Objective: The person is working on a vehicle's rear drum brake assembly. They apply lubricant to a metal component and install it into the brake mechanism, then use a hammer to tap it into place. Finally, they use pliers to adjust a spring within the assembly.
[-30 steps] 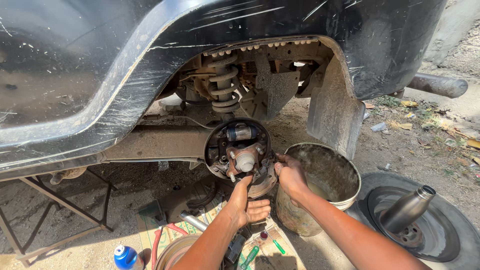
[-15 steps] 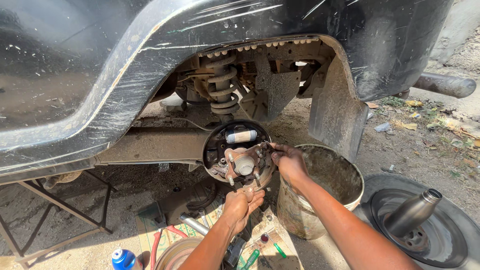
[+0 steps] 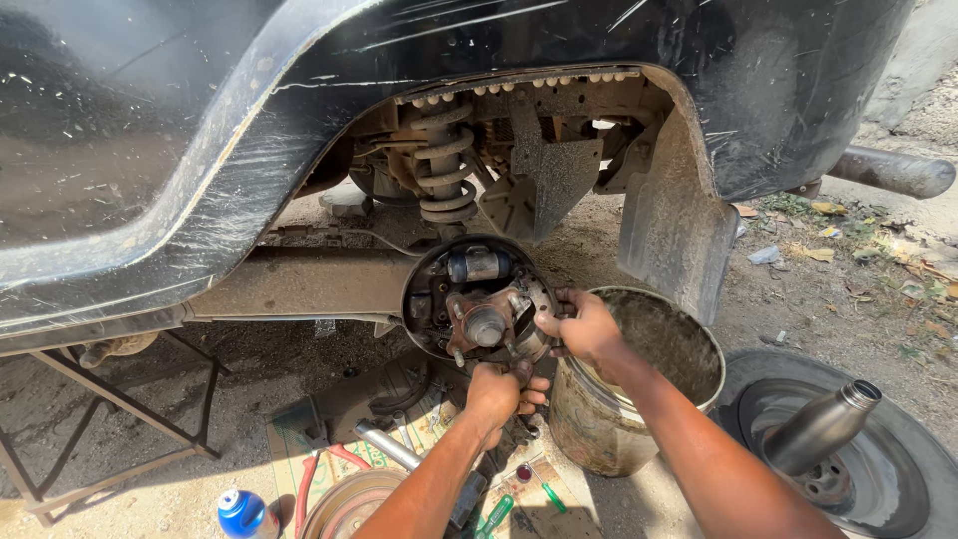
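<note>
Gripping the round, rusty metal brake assembly (image 3: 477, 304) under the black car's wheel arch (image 3: 559, 90), we are curling left hand (image 3: 496, 391) fingers around its lower edge and right hand (image 3: 584, 327) fingers around its right rim, beside the dirty bucket (image 3: 649, 399).

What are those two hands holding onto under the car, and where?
Both grip the brake assembly on the wheel hub: the right hand at its right edge, the left hand at its bottom. What exactly the fingers pinch is hidden.
</note>
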